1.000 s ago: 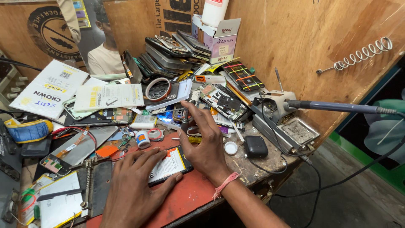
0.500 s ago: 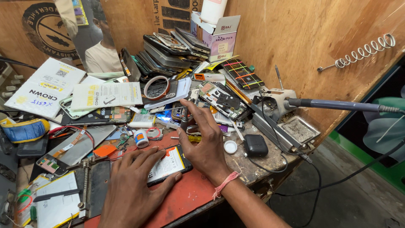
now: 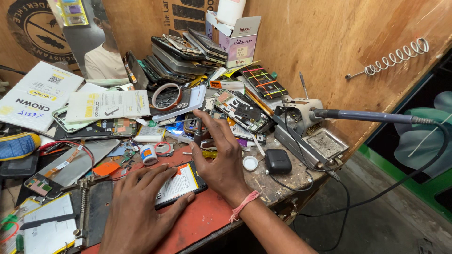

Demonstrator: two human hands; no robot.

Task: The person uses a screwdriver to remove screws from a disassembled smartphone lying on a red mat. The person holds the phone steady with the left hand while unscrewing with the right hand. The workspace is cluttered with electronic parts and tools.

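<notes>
A phone (image 3: pixel 181 184) with its back off lies on the red mat (image 3: pixel 202 218), its white and orange battery showing. My left hand (image 3: pixel 136 211) rests flat on the phone's near end, fingers spread, pressing it down. My right hand (image 3: pixel 221 157) hovers over the phone's far right corner, fingers half curled and apart, thumb near the phone's edge. A pink band circles the right wrist. Whether the right fingertips touch a small tool among the parts behind them cannot be told.
Phone bodies are stacked at the back (image 3: pixel 181 51) beside a small carton (image 3: pixel 238 40). A soldering iron (image 3: pixel 372 116) rests on its stand (image 3: pixel 306 134) at right. A black case (image 3: pixel 278 161), a white cap (image 3: pixel 250 162), a tape roll (image 3: pixel 167 96) and white boxes (image 3: pixel 37 96) lie around.
Both hands stay on the opened phone with only slight shifts; the view has moved a little closer to the bench.
</notes>
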